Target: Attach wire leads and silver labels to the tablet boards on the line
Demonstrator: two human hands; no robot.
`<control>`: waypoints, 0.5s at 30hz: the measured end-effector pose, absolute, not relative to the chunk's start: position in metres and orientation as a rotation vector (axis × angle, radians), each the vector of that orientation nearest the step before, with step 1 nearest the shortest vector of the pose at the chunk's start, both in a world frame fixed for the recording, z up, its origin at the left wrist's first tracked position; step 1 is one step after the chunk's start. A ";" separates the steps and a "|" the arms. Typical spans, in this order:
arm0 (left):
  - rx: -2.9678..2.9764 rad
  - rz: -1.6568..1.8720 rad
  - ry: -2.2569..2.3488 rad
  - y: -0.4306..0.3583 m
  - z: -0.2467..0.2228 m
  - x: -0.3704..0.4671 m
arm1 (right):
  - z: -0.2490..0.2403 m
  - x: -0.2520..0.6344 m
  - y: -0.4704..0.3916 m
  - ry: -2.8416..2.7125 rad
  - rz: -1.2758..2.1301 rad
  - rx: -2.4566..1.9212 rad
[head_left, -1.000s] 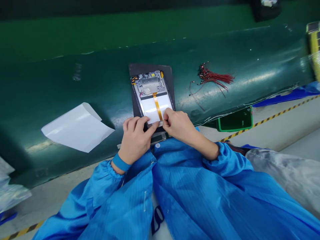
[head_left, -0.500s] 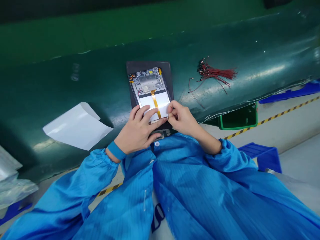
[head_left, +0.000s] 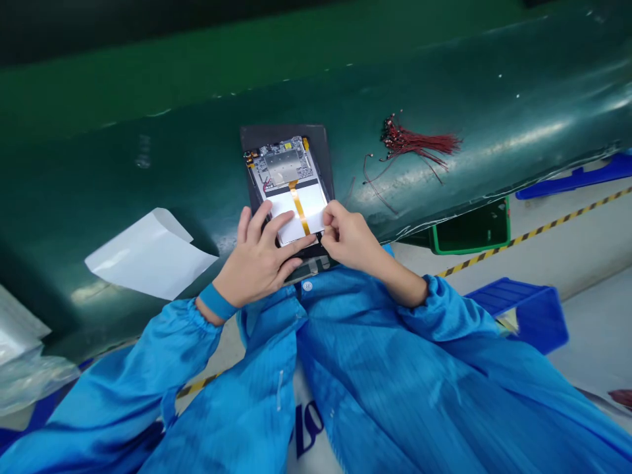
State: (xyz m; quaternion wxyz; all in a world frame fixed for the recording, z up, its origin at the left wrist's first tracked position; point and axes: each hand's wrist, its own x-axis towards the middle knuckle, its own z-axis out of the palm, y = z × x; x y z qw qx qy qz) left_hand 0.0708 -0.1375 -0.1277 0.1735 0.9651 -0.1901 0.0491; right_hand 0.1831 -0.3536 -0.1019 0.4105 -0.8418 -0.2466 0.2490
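Open tablet (head_left: 280,189), hub of the clock: metal plate (head_left: 284,168) dull silver, smooth; battery (head_left: 312,207) white, smooth, faint sheen; tape strip (head_left: 299,205) amber, shiny, plastic-looking. Mat (head_left: 318,141) beneath: dark, matt. Table cover (head_left: 197,171): green, plastic or rubber, smooth, glossy in streaks. 8 o'clock, sheet (head_left: 148,257): white, smooth, low gloss, paper or film unclear. Between 2 and 3, wires (head_left: 429,143): thin, plastic-coated look. 4 o'clock, crate (head_left: 540,319): blue plastic, smooth. 6 o'clock, coat (head_left: 385,368): cloth, fine-ribbed, satiny
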 end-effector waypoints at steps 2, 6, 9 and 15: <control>2.743 0.160 -0.478 -0.141 -0.125 0.068 | -0.100 0.183 -0.352 -0.632 0.626 -2.151; 2.719 0.173 -0.452 -0.152 -0.124 0.070 | -0.099 0.184 -0.352 -0.644 0.639 -2.140; 2.721 0.114 -0.527 -0.140 -0.124 0.060 | -0.100 0.183 -0.353 -0.632 0.639 -2.144; 2.759 0.124 -0.596 -0.122 -0.121 0.050 | -0.101 0.184 -0.353 -0.653 0.631 -2.116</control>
